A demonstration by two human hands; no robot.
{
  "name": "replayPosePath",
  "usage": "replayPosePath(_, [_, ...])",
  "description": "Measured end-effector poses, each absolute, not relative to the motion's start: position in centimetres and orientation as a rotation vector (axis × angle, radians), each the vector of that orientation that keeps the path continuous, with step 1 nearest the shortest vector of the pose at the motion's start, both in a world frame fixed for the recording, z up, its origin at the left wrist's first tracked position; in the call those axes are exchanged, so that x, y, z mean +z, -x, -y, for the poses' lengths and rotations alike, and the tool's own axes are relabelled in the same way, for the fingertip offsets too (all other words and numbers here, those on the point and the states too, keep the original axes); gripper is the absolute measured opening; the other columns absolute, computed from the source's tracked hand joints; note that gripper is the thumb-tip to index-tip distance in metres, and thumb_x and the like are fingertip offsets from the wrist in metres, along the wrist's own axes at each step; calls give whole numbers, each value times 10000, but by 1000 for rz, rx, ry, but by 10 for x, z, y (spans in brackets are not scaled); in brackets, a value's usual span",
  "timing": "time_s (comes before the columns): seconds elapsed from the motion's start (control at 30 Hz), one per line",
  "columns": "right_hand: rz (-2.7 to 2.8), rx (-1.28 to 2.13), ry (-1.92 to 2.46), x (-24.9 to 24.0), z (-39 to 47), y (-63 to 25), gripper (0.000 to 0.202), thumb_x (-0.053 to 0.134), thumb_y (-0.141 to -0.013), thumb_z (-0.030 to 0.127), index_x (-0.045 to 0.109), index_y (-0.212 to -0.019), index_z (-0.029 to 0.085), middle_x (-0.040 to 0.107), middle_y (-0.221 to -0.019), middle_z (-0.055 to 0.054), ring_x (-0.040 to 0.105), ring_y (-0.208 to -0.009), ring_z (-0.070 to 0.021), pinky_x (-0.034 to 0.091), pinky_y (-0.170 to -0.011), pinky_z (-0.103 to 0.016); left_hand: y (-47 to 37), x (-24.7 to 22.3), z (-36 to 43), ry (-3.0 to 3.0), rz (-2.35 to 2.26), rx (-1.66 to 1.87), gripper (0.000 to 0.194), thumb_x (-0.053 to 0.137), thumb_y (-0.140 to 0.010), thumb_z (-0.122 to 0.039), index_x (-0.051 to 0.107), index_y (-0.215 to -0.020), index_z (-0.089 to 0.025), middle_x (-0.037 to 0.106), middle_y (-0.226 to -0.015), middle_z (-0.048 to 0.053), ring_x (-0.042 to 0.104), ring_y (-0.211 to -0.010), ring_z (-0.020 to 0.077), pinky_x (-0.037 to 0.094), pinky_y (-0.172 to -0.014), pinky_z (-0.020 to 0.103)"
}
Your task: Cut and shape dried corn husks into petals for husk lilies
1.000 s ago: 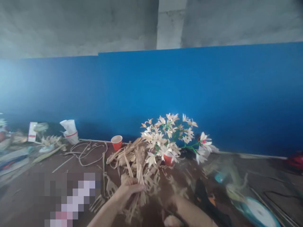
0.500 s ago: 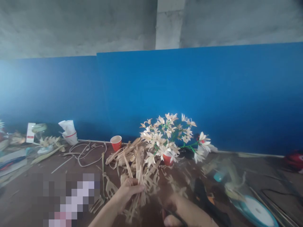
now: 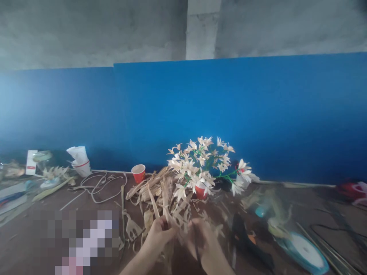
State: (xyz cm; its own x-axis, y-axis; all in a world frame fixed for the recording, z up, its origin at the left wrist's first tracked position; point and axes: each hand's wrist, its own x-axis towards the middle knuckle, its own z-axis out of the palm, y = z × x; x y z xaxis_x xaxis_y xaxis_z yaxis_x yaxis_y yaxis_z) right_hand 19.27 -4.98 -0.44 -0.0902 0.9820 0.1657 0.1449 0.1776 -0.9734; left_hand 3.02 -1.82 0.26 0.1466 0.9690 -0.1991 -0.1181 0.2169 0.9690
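Note:
My left hand [image 3: 161, 233] pinches a pale, dry husk strip [image 3: 169, 218] at the lower middle, in front of a pile of brown husks [image 3: 164, 187]. Close to its right is my right hand [image 3: 200, 238], fingers curled around something dark and thin, too blurred to name. The space between the hands is smeared by motion, and I cannot make out whether they touch the same strip. Behind them, white husk flowers [image 3: 197, 164] on green stems stand in a red cup [image 3: 201, 192].
A red paper cup [image 3: 138, 174] and a looped white cord [image 3: 100, 200] are at the back left. Cut husk pieces [image 3: 132, 229] lie left of my hands. To the right are a black tool [image 3: 249, 244] and a ribbon spool [image 3: 308, 252].
My right hand has moved up and left, close to my left hand. My left hand keeps its pinch on the husk. The whole view has shifted slightly.

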Motion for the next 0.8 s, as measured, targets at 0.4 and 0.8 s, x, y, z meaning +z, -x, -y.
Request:
replayPosePath(0.4, [1536,911,1303,-4,44,-201,147,511,-761,271,575,-835,162,584,-662,-8,541,-615,-155,436,-567,-235,-25,10,18,-945,-1154,1186,247,739,-578,-349,641,-599,-123,576,-454,-18,499,-408,92,346,-416,179])
replayPosePath(0.8, [1565,852,1310,0,40,-212,307,608,-719,390,605,-949,187,651,-882,-56,599,-855,-222,463,-780,-302,-25,16,21,-904,-1110,1205,335,782,-533,-428,647,-586,-127,514,-443,-46,399,-400,57,299,-412,175])
